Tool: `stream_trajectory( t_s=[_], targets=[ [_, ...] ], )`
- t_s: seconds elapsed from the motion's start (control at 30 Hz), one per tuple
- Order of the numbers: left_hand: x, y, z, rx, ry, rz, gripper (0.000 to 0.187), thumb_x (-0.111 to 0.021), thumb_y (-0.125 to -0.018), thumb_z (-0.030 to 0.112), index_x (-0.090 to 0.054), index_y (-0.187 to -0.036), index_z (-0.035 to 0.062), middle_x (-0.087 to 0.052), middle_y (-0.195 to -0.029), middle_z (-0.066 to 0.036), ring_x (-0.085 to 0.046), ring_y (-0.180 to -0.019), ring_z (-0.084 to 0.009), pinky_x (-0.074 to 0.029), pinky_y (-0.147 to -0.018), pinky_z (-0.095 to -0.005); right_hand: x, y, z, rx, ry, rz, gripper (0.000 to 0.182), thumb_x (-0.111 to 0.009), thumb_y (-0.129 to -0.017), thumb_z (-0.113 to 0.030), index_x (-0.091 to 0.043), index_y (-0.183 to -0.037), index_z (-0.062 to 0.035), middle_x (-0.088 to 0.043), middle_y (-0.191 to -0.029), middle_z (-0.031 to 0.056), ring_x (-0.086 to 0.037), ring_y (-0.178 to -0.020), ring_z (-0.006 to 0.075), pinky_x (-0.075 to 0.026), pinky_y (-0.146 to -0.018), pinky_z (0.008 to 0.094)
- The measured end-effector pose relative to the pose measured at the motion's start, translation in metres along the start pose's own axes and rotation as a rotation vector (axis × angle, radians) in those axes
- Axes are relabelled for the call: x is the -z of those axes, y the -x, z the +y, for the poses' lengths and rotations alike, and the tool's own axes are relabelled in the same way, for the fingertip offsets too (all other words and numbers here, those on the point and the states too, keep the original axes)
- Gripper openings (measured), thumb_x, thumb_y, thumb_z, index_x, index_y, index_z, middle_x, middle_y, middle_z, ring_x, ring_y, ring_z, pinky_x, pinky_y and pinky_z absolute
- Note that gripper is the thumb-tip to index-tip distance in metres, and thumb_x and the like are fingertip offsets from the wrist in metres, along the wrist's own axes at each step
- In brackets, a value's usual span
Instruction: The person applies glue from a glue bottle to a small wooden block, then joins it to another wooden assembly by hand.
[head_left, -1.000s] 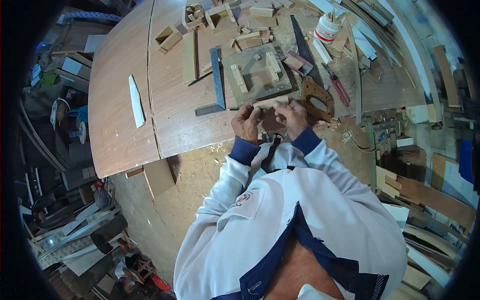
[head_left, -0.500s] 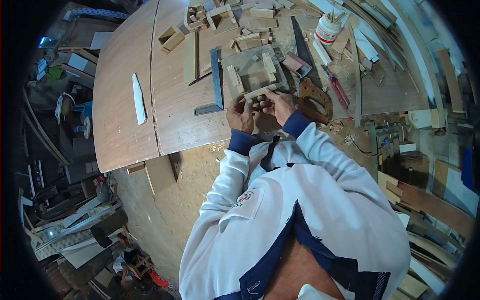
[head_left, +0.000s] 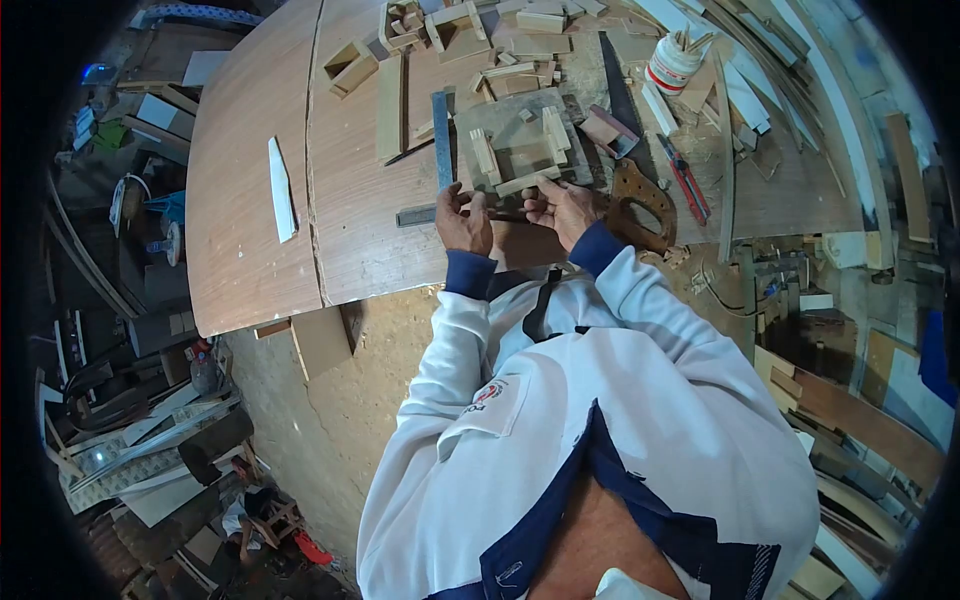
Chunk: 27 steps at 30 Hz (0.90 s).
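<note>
My right hand point(head_left: 565, 212) pinches the right end of a short wooden strip point(head_left: 522, 184) at the front edge of a worn square board point(head_left: 490, 120). My left hand point(head_left: 466, 224) is left of the strip, its thumb and fingers apart over the corner of a metal try square point(head_left: 442, 145). On the board, a notched wooden piece point(head_left: 485, 155) stands at the left and another notched piece point(head_left: 555, 132) at the right, with a small wood block point(head_left: 526, 115) between them. A handsaw point(head_left: 640, 205) lies close to the right hand.
Right of the board are a red utility knife point(head_left: 686, 180), a dark-red block point(head_left: 610, 132) and a white tub of sticks point(head_left: 675, 62). Small open wooden boxes point(head_left: 350, 68) and offcuts lie at the back. A white strip point(head_left: 281, 190) is on the left.
My left hand has moved left, away from the wooden strip and over to the try square's corner. My right hand stays at the strip. The view has shifted slightly.
</note>
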<state>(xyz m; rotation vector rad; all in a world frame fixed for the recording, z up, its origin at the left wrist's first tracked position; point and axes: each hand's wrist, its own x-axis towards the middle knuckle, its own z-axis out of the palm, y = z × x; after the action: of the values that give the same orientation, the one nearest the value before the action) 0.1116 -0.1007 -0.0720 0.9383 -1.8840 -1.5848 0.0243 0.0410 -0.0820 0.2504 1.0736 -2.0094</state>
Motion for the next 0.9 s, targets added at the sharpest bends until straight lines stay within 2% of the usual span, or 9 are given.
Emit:
stream_trajectory(
  t_s=[0.03,0.13,0.4,0.6,0.67,0.9],
  targets=[
    [0.001,-0.007,-0.002,0.069,0.133,-0.019,0.04,-0.06,-0.081,0.002,-0.043,-0.117,-0.0066,-0.061,-0.095,-0.018,-0.064,-0.069,-0.0203,-0.054,-0.056,-0.029,0.0,0.0,0.001,-0.001,0.001,0.0,0.017,-0.063,-0.088,-0.022,-0.057,-0.093,-0.0067,-0.065,-0.085,0.007,-0.064,-0.072,0.0151,-0.056,-0.064,0.0303],
    [0.003,-0.019,-0.003,0.143,0.21,-0.069,0.042,-0.059,-0.082,0.002,-0.04,-0.119,-0.0065,-0.06,-0.098,-0.02,-0.064,-0.068,-0.0231,-0.056,-0.053,-0.0317,-0.001,0.0,0.002,-0.003,0.002,0.033,0.018,-0.064,-0.088,-0.023,-0.057,-0.094,-0.007,-0.065,-0.085,0.0068,-0.064,-0.072,0.0148,-0.056,-0.065,0.0303],
    [0.002,-0.03,-0.004,0.155,0.167,-0.166,0.049,-0.06,-0.082,0.0,-0.036,-0.124,-0.0047,-0.06,-0.099,-0.019,-0.066,-0.074,-0.0261,-0.059,-0.058,-0.0344,-0.002,0.0,0.003,0.015,0.025,0.062,0.021,-0.062,-0.088,-0.027,-0.056,-0.094,-0.0069,-0.065,-0.084,0.0065,-0.063,-0.07,0.0143,-0.055,-0.062,0.0297],
    [0.0,-0.038,0.006,0.268,0.279,-0.191,0.054,-0.061,-0.081,0.002,-0.034,-0.127,-0.0046,-0.061,-0.099,-0.02,-0.066,-0.063,-0.0265,-0.057,-0.051,-0.0342,-0.003,0.0,0.002,0.016,0.045,0.093,0.023,-0.062,-0.089,-0.029,-0.056,-0.095,-0.0079,-0.066,-0.084,0.0059,-0.063,-0.069,0.0134,-0.055,-0.06,0.0284],
    [-0.001,-0.042,0.011,0.322,0.178,-0.195,0.058,-0.064,-0.081,0.004,-0.032,-0.128,-0.0039,-0.062,-0.095,-0.019,-0.064,-0.056,-0.0257,-0.054,-0.046,-0.034,-0.002,0.001,0.001,0.011,0.048,0.097,0.022,-0.062,-0.089,-0.029,-0.056,-0.095,-0.0083,-0.066,-0.084,0.0056,-0.063,-0.069,0.0127,-0.055,-0.059,0.0278],
    [-0.005,-0.051,0.009,0.357,0.142,-0.226,0.068,-0.068,-0.077,0.006,-0.027,-0.129,-0.0053,-0.064,-0.09,-0.02,-0.064,-0.053,-0.024,-0.051,-0.044,-0.0342,-0.003,0.001,0.002,-0.001,0.077,0.103,0.02,-0.06,-0.09,-0.028,-0.055,-0.093,-0.0095,-0.066,-0.082,0.0042,-0.061,-0.064,0.0091,-0.054,-0.055,0.0246]
  ],
)
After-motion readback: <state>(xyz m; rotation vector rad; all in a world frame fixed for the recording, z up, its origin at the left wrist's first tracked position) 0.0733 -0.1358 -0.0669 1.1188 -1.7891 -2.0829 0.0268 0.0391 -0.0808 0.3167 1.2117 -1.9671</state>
